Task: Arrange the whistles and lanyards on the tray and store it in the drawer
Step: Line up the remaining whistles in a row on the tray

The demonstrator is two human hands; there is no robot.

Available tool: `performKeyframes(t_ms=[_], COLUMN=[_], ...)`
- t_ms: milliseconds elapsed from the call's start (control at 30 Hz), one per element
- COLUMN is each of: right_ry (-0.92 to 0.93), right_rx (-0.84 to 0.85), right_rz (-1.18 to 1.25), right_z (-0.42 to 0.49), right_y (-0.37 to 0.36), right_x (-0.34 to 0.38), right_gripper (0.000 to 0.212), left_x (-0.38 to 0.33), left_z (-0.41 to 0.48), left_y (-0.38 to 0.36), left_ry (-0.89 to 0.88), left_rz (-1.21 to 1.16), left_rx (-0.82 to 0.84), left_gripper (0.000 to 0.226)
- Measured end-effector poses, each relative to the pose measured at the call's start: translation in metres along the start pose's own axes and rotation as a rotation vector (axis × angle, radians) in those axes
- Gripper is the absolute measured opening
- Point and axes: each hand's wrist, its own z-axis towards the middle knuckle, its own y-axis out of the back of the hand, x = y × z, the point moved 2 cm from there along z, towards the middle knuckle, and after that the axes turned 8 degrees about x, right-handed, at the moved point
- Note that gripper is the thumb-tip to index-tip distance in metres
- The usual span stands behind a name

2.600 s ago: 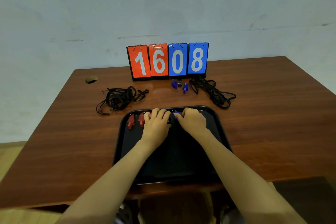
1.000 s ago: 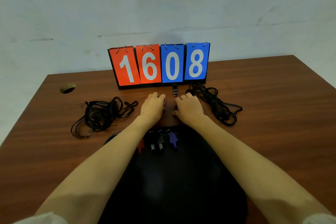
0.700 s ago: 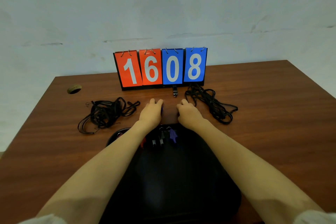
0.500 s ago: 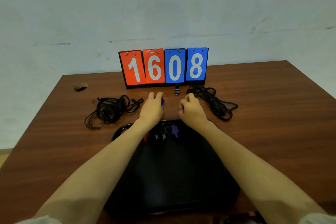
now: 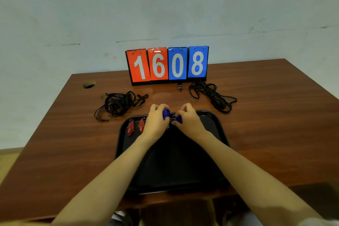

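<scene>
**Blue whistles in both hands above the tray's far edge**

Blue plastic shows between the fingers of both hands. The left hand (image 5: 156, 121) is curled around a blue whistle (image 5: 166, 113), and the right hand (image 5: 189, 119) pinches a second blue whistle (image 5: 178, 119) between thumb and fingertips. The two hands are close together, almost touching, over the far rim of the black tray (image 5: 211, 124). Whether either whistle already touches the tray floor cannot be told, since the fingers cover them.

The tray lies on the brown wooden table (image 5: 275, 124), near the person's edge, with both forearms stretched across it. In its far left corner lie two red whistles (image 5: 135, 126) side by side, each with a small metal ring at its far end. Something small and dark shows just below the gap between the hands, but it is too hidden to name.

Beyond the tray, a tangled heap of black lanyards (image 5: 117, 104) lies on the table to the left, and a second bundle of black lanyards (image 5: 212, 97) lies to the right, near the tray's far right corner. One small dark whistle (image 5: 180, 87) rests alone just in front of the flip scoreboard (image 5: 167, 65), which stands at the back of the table and reads 1608, two orange cards and two blue. A round cable hole (image 5: 89, 84) sits at the far left of the tabletop.
</scene>
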Motion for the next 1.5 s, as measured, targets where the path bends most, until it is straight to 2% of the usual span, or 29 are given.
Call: performKeyframes(t_ms=[300,533,700,933,1267,1500], right_ry=[-0.071,-0.087,-0.088,-0.119,-0.099,-0.099], right_rx=[0.019,-0.004,-0.066,0.081,-0.052,-0.065], right_rz=[-0.044,-0.013,0.012,0.029,0.068,0.079], right_z=[-0.003,-0.010,-0.018,-0.024,-0.026,-0.029], right_y=[0.001,0.008,0.017,0.020,0.027,0.029], right_x=[-0.001,-0.022,-0.033,-0.046,-0.044,-0.045], right_gripper=[0.029,0.033,0.017,0.040,0.038,0.036], left_x=[-0.002,-0.016,-0.026,-0.030,-0.031,-0.033], left_z=[-0.002,-0.004,-0.001,-0.001,-0.002,0.002], left_y=[-0.001,-0.018,-0.029,-0.034,-0.026,-0.019], left_ry=[-0.007,-0.104,-0.123,-0.065,-0.063,-0.129], left_rz=[0.042,0.119,0.170,0.220,0.107,-0.011], left_rx=[0.029,0.047,0.092,0.128,0.097,0.071], left_gripper=[0.037,0.037,0.038,0.037,0.045,0.036])
